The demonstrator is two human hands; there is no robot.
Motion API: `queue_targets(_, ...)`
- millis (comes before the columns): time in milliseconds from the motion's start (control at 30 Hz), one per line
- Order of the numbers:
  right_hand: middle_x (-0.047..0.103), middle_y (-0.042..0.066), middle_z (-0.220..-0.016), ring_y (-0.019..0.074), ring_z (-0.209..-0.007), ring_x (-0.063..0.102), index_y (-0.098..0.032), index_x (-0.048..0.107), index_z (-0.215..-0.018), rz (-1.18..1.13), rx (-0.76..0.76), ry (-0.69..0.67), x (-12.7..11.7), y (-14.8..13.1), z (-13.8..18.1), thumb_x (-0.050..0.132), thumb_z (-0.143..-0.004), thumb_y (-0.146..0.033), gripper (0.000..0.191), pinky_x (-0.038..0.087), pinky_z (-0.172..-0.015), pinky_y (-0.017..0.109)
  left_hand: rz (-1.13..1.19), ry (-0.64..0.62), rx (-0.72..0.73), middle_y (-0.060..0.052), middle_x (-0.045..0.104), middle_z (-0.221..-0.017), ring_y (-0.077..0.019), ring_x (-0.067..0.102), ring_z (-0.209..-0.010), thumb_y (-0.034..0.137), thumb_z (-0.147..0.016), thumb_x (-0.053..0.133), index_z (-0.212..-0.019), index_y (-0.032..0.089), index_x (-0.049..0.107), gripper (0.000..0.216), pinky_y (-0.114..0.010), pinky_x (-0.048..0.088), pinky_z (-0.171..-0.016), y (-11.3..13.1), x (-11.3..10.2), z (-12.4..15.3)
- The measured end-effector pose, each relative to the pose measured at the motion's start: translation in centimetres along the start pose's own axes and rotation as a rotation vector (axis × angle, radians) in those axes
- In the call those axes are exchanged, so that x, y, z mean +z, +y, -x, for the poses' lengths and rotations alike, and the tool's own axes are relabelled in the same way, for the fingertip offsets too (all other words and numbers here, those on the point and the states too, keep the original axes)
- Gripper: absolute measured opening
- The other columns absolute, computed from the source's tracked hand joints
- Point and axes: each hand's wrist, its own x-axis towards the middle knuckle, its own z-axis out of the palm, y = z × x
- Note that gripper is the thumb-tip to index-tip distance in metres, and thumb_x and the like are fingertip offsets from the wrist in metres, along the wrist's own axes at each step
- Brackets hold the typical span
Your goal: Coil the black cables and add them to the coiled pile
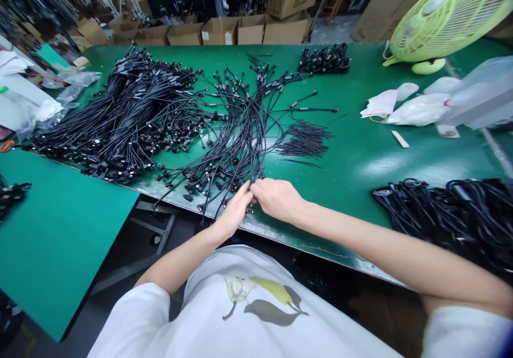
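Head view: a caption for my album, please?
At the near edge of a green table, left hand and right hand pinch black cables.

Thin black cables [240, 128] fanned out flat on the green tabletop [352, 160]

The black cables are many slim leads of like length. Each has a small dark connector at its end, and some carry a pale sleeve further along. They converge into one tight neck at the near edge of the tabletop, where the fingers of the left hand [236, 208] and the right hand [276, 197] pinch them together. From that neck they spread in loose curves to the left and towards the far side. A row of connector ends lies scattered along the front left.
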Motion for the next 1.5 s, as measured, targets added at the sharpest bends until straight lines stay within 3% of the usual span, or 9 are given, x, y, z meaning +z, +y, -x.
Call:
queue_targets(167,0.067,0.003,-0.077,0.0153,-0.072,0.059,-0.019,0.060,-0.076,-0.351,0.341,0.190,1.3,-0.7,0.3,0.043,-0.096,-0.022,0.027,0.039,-0.066,0.026,0.122,-0.073,0.129,-0.008,0.065,-0.099,-0.0207,0.057,-0.099,0.042,-0.083,0.064,-0.096,0.016,0.073,0.031,-0.035,0.041,-0.096,0.9,-0.9,-1.4)
queue_targets(400,0.064,0.003,-0.073,0.0153,-0.069,0.055,-0.019,0.059,-0.075,-0.373,0.450,0.202,0.7,0.8,1.7,0.043,-0.096,-0.023,0.028,0.038,-0.067,0.026,-0.446,-0.426,0.287,-0.005,0.053,-0.090,-0.0174,0.053,-0.090,0.018,-0.082,0.057,-0.078,0.021,0.078,0.022,-0.029,0.042,-0.088,2.3,-1.9,0.0)
queue_targets(533,0.063,0.005,-0.074,0.0167,-0.072,0.052,-0.018,0.059,-0.075,-0.283,0.318,0.221,-0.3,-1.3,1.6,0.041,-0.096,-0.020,0.028,0.035,-0.066,0.028,-0.234,-0.247,0.116,-0.004,0.061,-0.082,-0.0184,0.054,-0.086,0.025,-0.075,0.068,-0.076,0.018,0.074,0.010,-0.030,0.043,-0.083,1.7,-1.3,-1.0)
queue_targets(700,0.062,0.002,-0.073,0.0143,-0.069,0.051,-0.018,0.058,-0.075,-0.484,0.292,0.127,0.2,-2.4,1.7,0.040,-0.098,-0.020,0.029,0.035,-0.066,0.025,0.035,-0.193,0.088,-0.007,0.062,-0.080,-0.0160,0.054,-0.076,0.051,-0.085,0.056,-0.073,0.014,0.073,0.043,-0.027,0.044,-0.070,3.3,-2.3,-0.8)
queue_targets(833,0.062,0.002,-0.075,0.0151,-0.071,0.051,-0.018,0.059,-0.076,-0.376,0.344,0.094,1.4,-1.5,2.0,0.041,-0.097,-0.019,0.028,0.032,-0.064,0.027,-0.179,-0.150,0.265,-0.006,0.059,-0.102,-0.0158,0.055,-0.094,0.036,-0.078,0.072,-0.081,0.017,0.075,0.020,-0.026,0.044,-0.088,3.3,-2.5,0.4)
queue_targets(1067,0.053,0.005,-0.066,0.0175,-0.065,0.039,-0.016,0.061,-0.074,0.078,0.120,0.314,1.4,-1.4,2.0,0.043,-0.094,-0.015,0.027,0.027,-0.061,0.032,0.136,-0.188,-0.178,-0.012,0.067,-0.114,-0.0261,0.060,-0.113,0.037,-0.079,0.070,-0.115,0.015,0.065,0.042,-0.041,0.048,-0.096,1.4,-1.2,1.5)
queue_targets(1233,0.053,0.004,-0.066,0.0171,-0.065,0.039,-0.017,0.063,-0.078,0.093,0.103,0.299,0.5,-1.4,1.9,0.039,-0.097,-0.017,0.030,0.026,-0.061,0.033,0.218,0.040,-0.097,-0.008,0.069,-0.114,-0.0221,0.064,-0.106,0.028,-0.078,0.072,-0.117,0.018,0.063,0.041,-0.034,0.052,-0.089,1.5,0.6,2.4)
queue_targets(1367,0.054,0.005,-0.067,0.0154,-0.063,0.041,-0.018,0.063,-0.079,-0.147,0.278,0.290,-0.1,-2.1,1.7,0.040,-0.097,-0.023,0.030,0.027,-0.059,0.033,0.187,0.105,0.060,-0.008,0.067,-0.121,-0.0210,0.063,-0.110,0.032,-0.079,0.073,-0.124,0.021,0.059,0.048,-0.029,0.051,-0.088,1.0,1.8,2.7)
queue_targets(1500,0.049,0.002,-0.065,0.0128,-0.059,0.040,-0.018,0.055,-0.071,-1.027,0.687,0.323,0.4,-3.7,1.2,0.048,-0.092,-0.042,0.032,0.029,-0.054,0.027,0.157,0.102,0.272,-0.008,0.065,-0.127,-0.0208,0.058,-0.121,0.033,-0.083,0.070,-0.123,0.024,0.058,0.043,-0.031,0.045,-0.102,-0.1,2.0,2.6)
